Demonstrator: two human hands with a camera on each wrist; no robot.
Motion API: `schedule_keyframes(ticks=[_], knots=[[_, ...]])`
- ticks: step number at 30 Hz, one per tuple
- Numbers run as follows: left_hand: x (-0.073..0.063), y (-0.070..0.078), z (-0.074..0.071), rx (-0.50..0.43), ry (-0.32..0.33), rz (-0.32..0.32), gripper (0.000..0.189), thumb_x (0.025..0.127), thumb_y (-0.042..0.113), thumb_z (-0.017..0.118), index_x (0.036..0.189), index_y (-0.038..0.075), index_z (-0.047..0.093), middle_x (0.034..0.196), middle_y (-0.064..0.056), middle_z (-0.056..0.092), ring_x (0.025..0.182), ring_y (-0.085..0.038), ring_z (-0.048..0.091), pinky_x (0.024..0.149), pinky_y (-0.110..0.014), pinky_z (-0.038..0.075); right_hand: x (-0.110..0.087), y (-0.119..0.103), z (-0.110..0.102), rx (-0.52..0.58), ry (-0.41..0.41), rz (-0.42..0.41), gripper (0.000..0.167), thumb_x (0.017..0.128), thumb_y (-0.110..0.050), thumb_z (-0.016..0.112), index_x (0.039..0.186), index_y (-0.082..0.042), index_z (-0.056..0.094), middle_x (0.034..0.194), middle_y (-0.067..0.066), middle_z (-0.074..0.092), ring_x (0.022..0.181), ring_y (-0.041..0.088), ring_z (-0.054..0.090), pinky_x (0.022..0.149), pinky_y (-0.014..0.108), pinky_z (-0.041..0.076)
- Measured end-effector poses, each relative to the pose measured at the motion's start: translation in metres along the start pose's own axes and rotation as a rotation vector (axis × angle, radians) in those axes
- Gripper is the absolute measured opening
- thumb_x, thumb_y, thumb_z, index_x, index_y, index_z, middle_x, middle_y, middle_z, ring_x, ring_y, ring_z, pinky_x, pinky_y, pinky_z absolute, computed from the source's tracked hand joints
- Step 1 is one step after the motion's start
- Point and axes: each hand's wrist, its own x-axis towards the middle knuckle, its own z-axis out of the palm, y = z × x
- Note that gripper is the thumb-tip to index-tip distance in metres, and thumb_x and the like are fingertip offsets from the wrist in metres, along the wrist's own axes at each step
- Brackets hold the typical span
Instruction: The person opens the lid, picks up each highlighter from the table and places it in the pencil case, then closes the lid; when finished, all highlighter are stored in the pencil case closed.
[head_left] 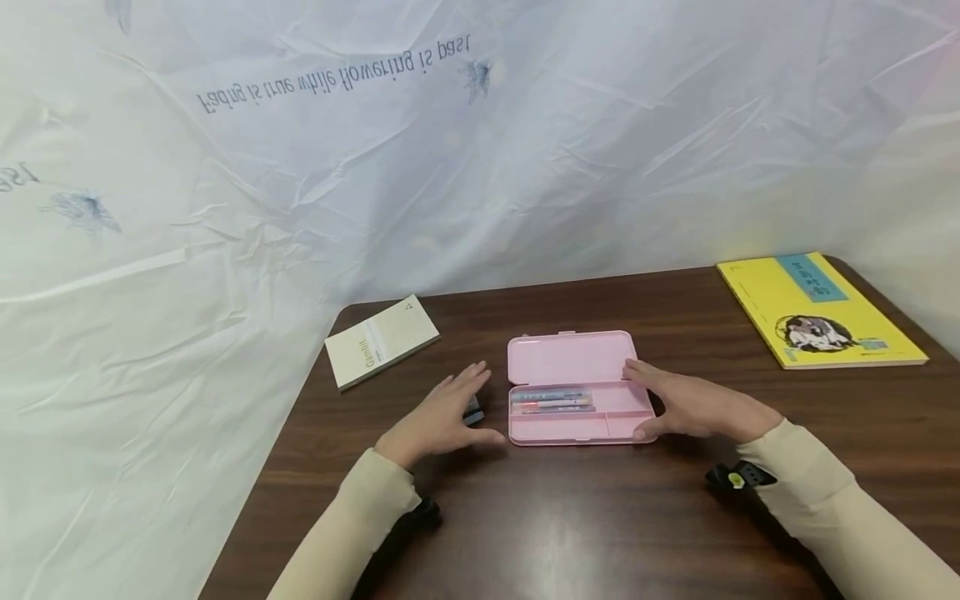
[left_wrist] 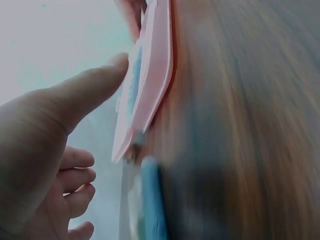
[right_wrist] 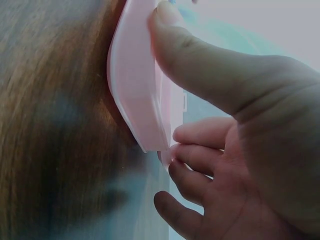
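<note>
A pink pencil case [head_left: 558, 429] lies on the table with its lid [head_left: 572, 358] raised back. Several pens [head_left: 551, 402] lie in its rear left compartment. My right hand [head_left: 693, 404] is spread at the case's right end, thumb at the front corner and fingertips near the hinge; in the right wrist view the thumb [right_wrist: 175, 45] overlaps the rim. Left of the case my left hand [head_left: 442, 417] hovers with relaxed fingers, holding nothing. Partly hidden beneath it is a small dark item [head_left: 473, 414], whose blue edge [left_wrist: 152, 200] shows blurred in the left wrist view.
A cream book [head_left: 382, 342] marked "Gambit" lies at the table's back left corner. At the back right is a yellow book [head_left: 817, 312]. White printed sheeting [head_left: 525, 167] hangs behind the dark wooden table [head_left: 540, 525].
</note>
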Motion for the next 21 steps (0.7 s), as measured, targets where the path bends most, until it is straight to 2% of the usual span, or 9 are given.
schedule_keyframes(ticks=[4,8,13,17,21], knots=[[-0.024,-0.015,-0.007,0.006,0.022,-0.03,0.102,0.081,0.061,0.074,0.156,0.006,0.032,0.164,-0.009,0.023,0.152,-0.023,0.018,0.122,-0.051,0.017,0.0,0.001,-0.001,-0.007,0.001,-0.014,0.113,0.076,-0.057,0.078,0.154,0.005,0.025,0.159,0.031,0.022,0.142,0.05,0.029,0.111,0.064,0.03],[-0.054,-0.031,-0.008,0.0,0.053,-0.075,0.096,0.083,0.053,0.076,0.154,0.004,0.036,0.162,-0.014,0.028,0.151,-0.03,0.022,0.119,-0.056,0.02,0.003,0.002,-0.001,-0.011,-0.003,-0.022,0.113,0.076,-0.058,0.078,0.154,0.005,0.025,0.158,0.031,0.022,0.142,0.05,0.029,0.111,0.064,0.029],[-0.088,-0.042,-0.009,-0.038,0.101,-0.138,0.091,0.084,0.05,0.077,0.154,0.006,0.037,0.161,-0.012,0.031,0.149,-0.031,0.026,0.117,-0.056,0.025,0.004,0.003,-0.001,-0.015,-0.001,-0.032,0.113,0.076,-0.057,0.078,0.154,0.006,0.026,0.158,0.031,0.022,0.142,0.049,0.029,0.111,0.063,0.029],[-0.103,-0.043,-0.008,-0.049,0.158,-0.162,0.083,0.085,0.046,0.077,0.151,0.008,0.044,0.157,-0.012,0.039,0.144,-0.033,0.037,0.112,-0.056,0.036,0.004,0.004,-0.002,-0.016,0.004,-0.042,0.111,0.077,-0.056,0.078,0.153,0.007,0.027,0.158,0.032,0.022,0.142,0.05,0.029,0.111,0.063,0.029],[-0.107,-0.044,-0.004,-0.051,0.188,-0.162,0.068,0.087,0.039,0.077,0.144,0.009,0.054,0.147,-0.013,0.052,0.133,-0.032,0.051,0.105,-0.052,0.044,0.005,0.004,-0.002,-0.006,-0.001,-0.037,0.112,0.077,-0.056,0.078,0.153,0.008,0.027,0.158,0.033,0.021,0.142,0.051,0.028,0.111,0.064,0.028]])
